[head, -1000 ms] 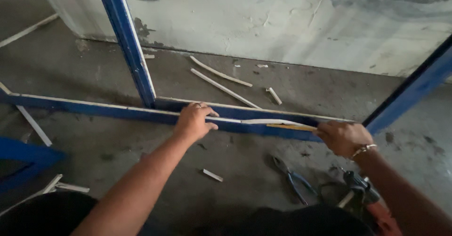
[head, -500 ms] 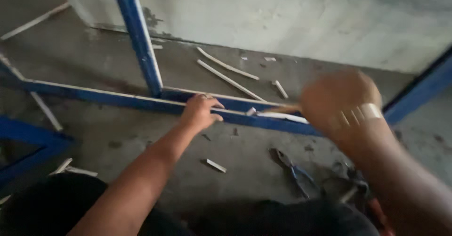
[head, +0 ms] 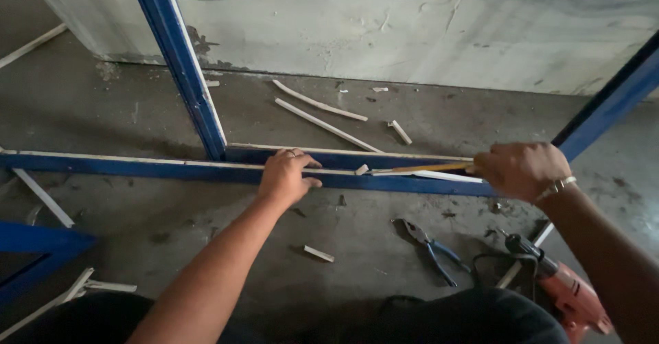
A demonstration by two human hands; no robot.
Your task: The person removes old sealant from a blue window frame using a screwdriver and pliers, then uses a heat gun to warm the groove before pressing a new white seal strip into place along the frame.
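A blue metal frame (head: 137,169) lies across the concrete floor, with an upright blue bar (head: 180,62) rising from it. My left hand (head: 285,178) rests palm down on the frame's horizontal bar, fingers spread over a white strip (head: 439,176) seated along it. My right hand (head: 523,170), with a bracelet on the wrist, is closed around a thin yellowish tool (head: 419,168) whose tip points left along the strip. The tool's handle is hidden inside my fist.
Blue-handled pliers (head: 431,248) and a red power drill (head: 570,292) with its cord lie on the floor near my right arm. Loose white strip offcuts (head: 319,117) are scattered by the stained wall. Another blue bar (head: 607,104) slants up at the right.
My right hand, raised and blurred half a second ago, has come back down to the frame with the tool against the strip. My left hand stays on the bar.
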